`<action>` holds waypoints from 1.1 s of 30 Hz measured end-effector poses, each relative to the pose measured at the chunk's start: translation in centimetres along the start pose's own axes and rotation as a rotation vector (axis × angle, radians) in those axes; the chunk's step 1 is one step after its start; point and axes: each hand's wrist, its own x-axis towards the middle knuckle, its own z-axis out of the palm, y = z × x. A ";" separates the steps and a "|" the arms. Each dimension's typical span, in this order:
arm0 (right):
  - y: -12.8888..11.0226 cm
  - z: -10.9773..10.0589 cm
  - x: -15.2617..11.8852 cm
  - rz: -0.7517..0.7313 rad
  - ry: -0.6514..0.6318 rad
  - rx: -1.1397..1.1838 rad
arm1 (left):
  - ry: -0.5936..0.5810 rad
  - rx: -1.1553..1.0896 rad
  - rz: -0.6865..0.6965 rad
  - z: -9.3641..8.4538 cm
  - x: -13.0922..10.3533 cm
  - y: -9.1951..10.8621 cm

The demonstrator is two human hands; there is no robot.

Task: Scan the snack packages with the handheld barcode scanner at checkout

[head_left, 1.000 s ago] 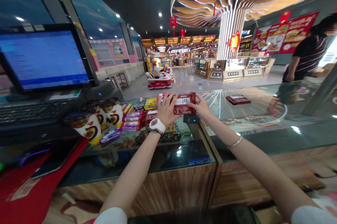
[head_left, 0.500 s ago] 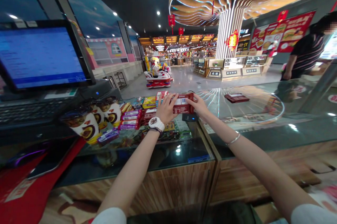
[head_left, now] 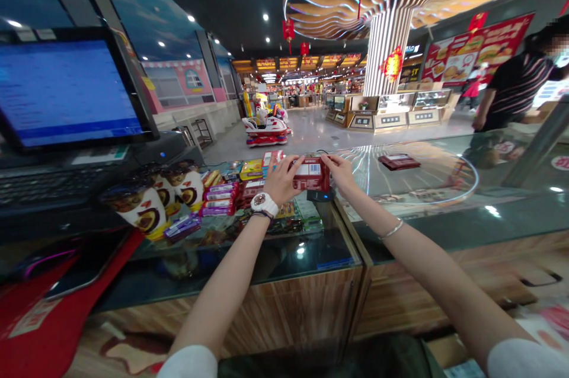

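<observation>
Between my two hands, a dark red packet (head_left: 312, 175) with a white label and barcode is held up over the glass counter. My left hand (head_left: 281, 181), with a white watch at its wrist, grips the packet's left side. My right hand (head_left: 340, 175) pinches its upper right corner. Beneath the packet sits a small black device (head_left: 320, 195) with a blue light. Left of my left hand lie purple snack bars (head_left: 219, 199), a yellow packet (head_left: 251, 169) and several cups (head_left: 144, 212). Another dark red packet (head_left: 399, 162) lies flat to the right.
A monitor (head_left: 71, 90) and keyboard (head_left: 57, 185) stand at the left. A phone (head_left: 84, 265) rests on something red in front of them. Behind the counter's right side stands a person (head_left: 515, 85) in a striped top. A slanted metal post is at the right.
The packet's label now faces me more squarely, and my right hand's grip has moved up to its upper corner. The person at the right has shifted posture a little.
</observation>
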 end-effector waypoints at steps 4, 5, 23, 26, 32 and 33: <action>0.3 -1.4 1.5 0.000 -0.110 -0.099 | 0.042 -0.007 -0.032 0.3 -0.2 -0.8; 0.4 -2.1 2.0 -0.018 -0.144 -0.138 | 0.055 -0.008 -0.051 0.4 -0.2 -1.1; 3.7 -7.2 2.2 -0.342 -0.966 -0.884 | 0.056 -0.027 -0.194 1.1 -0.9 -3.8; 4.0 -6.8 2.0 -0.377 -0.965 -0.927 | 0.043 -0.020 -0.192 1.3 -1.0 -4.0; 3.7 -6.8 2.0 -0.366 -0.970 -0.939 | 0.051 -0.015 -0.205 1.3 -1.0 -4.1; 3.6 -6.9 2.1 -0.362 -0.972 -0.936 | 0.051 -0.015 -0.205 1.3 -1.0 -4.2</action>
